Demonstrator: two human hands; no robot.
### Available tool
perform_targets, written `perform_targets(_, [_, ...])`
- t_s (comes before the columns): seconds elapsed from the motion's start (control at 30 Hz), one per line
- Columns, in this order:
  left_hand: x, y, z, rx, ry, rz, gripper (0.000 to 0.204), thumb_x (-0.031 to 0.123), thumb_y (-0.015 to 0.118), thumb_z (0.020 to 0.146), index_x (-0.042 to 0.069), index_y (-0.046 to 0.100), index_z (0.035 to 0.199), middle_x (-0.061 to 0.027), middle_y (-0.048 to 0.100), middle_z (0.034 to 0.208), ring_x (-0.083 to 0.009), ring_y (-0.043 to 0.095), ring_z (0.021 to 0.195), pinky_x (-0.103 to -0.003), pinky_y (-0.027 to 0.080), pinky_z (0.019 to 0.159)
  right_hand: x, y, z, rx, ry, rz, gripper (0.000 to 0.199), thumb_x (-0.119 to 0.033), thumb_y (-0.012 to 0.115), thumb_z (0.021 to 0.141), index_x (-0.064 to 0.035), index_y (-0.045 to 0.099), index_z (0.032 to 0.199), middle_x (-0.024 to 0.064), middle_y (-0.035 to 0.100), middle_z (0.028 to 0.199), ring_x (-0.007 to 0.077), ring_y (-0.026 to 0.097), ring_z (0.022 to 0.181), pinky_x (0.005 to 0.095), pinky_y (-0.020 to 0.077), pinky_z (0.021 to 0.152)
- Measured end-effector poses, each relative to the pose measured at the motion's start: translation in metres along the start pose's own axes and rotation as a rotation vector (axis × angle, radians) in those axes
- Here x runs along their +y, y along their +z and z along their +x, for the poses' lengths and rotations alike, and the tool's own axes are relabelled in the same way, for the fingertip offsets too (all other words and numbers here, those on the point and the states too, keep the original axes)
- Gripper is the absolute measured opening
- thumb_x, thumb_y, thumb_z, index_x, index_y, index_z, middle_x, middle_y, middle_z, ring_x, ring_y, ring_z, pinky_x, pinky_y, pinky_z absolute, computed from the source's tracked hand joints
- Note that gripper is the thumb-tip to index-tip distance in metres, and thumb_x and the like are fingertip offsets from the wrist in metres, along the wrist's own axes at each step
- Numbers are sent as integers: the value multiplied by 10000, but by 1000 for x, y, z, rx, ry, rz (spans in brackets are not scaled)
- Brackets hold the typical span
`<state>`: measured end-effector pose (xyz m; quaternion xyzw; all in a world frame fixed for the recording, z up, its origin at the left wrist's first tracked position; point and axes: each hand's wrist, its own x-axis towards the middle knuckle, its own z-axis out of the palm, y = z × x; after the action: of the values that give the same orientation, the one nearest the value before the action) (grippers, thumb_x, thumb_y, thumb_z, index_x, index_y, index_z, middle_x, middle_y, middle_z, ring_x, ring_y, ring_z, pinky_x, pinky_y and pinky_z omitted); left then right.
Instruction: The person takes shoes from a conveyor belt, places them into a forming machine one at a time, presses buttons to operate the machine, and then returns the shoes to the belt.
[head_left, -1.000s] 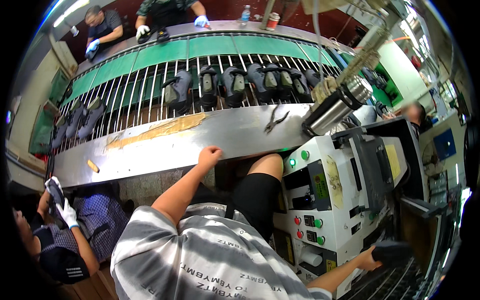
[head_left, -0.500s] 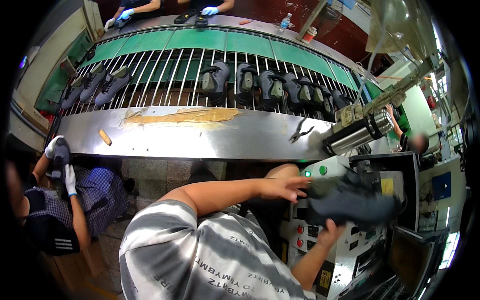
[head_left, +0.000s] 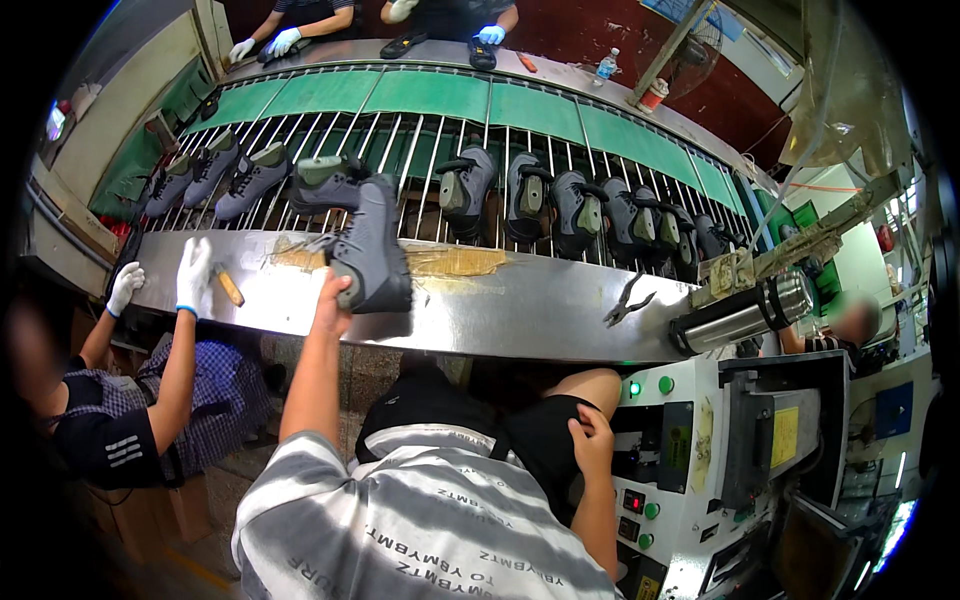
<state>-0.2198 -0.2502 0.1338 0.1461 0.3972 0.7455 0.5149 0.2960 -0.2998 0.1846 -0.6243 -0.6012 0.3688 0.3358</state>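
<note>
1. Head view: left hand, bare, fingers closed round the heel end of one dark grey shoe. Shoe tilted, toe end up, over the steel bench; contact with the bench cannot be told.
2. Right hand, bare; fingers half curled and slack, no object seen in them; near the thigh and the machine panel.
3. Shirt, grey and white, with rows of dark printed lettering.
4. White machine, with yellow label on its dark housing, small red-lit display and green buttons.
5. Co-worker's dark sleeve, with white stripes.
6. Bench edges: front edge curved, beyond the lap; back edge along the metal rods.
7. Room: a stretch of steel between the held shoe and the pliers; rods exposed between the held shoe and the shoe row at right.
8. Close limits: co-worker's gloved hand and a yellow stick to the left; steel flask at the bench's right end.
</note>
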Motion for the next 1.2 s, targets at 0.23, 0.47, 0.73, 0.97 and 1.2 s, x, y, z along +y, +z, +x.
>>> perform_targets(0.23, [56,11,24,79,61,623,419,-6,656,696,-4,579,1108,-54,627,939,-149,614,840,-279,503,747,88,12,-29,294,167,-248,109,-54,655,761,-32,634,865,66,562,796,205,562,698,326,481,680])
perform_targets(0.47, [14,84,8,153,252,1516,667,226,697,718,75,520,1344,-188,648,1158,-275,638,1044,-327,478,900,87,27,-9,429,85,-365,72,-80,605,719,-60,537,729,68,460,693,257,482,632,366,421,608])
perform_targets(0.73, [-43,24,6,17,528,806,758,85,685,739,-44,371,1417,-207,490,1353,-274,493,1239,-356,365,1049,109,24,-16,469,63,-271,87,-41,596,729,-23,518,693,64,449,645,201,441,582,322,396,575])
perform_targets(0.97, [-67,64,77,72,761,912,646,73,643,753,-41,466,1363,-187,536,1311,-263,517,1205,-341,372,1033,99,27,-10,460,98,-305,102,-49,598,722,-36,503,688,71,435,653,234,448,595,349,397,575])
perform_targets(1.2, [-87,115,164,302,909,1108,561,172,725,716,27,586,1239,-161,580,1275,-329,560,1168,-370,433,991,100,28,-14,475,158,-286,80,-37,591,722,-33,516,696,57,428,649,197,433,570,316,385,546])
